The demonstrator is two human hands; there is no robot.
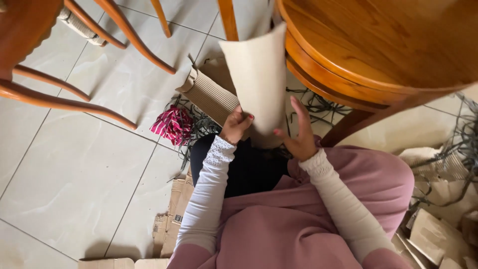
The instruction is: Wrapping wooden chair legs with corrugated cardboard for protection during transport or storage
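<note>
A tan paper pouch is standing upright between the fingers of both hands; flattened brown printed cartons are lying well below them.

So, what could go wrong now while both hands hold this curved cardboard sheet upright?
The cardboard sheet stands close under the round wooden table's edge, so lifting it may knock or crease its top. The left hand and right hand grip only its lower part, so it could flop over. Dark strips litter the floor and might snag it.
</note>
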